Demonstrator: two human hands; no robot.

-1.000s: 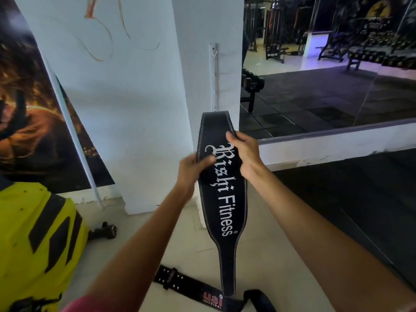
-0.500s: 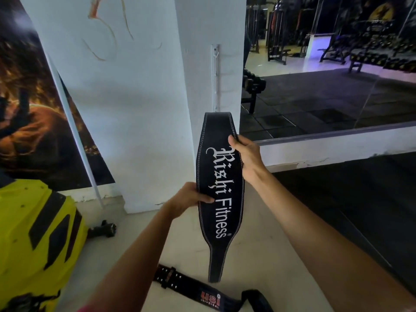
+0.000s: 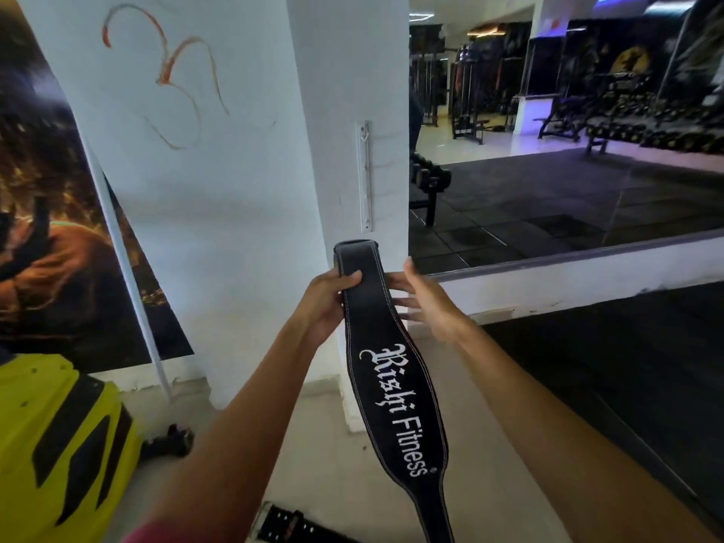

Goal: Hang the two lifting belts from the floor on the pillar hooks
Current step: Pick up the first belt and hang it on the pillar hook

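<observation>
A black lifting belt [image 3: 395,389] with white lettering hangs lengthwise in front of me, its folded top end raised toward the white pillar [image 3: 348,92]. My left hand [image 3: 327,297] grips the belt's upper part from the left. My right hand [image 3: 425,301] is beside the belt's right edge with its fingers spread, fingertips near or behind the edge. A white hook rail [image 3: 365,176] is fixed upright on the pillar just above the belt's top. A second black belt [image 3: 290,529] lies on the floor at the bottom edge.
A yellow and black machine [image 3: 58,444] stands at the lower left, with a small dark dumbbell [image 3: 168,444] on the floor beside it. A large wall mirror [image 3: 568,150] with a white ledge runs along the right. A poster [image 3: 47,213] covers the left wall.
My left hand has moved up from the belt's middle to grip near its top. My right hand has let go and opened. The belt now hangs lower and tilts to the right.
</observation>
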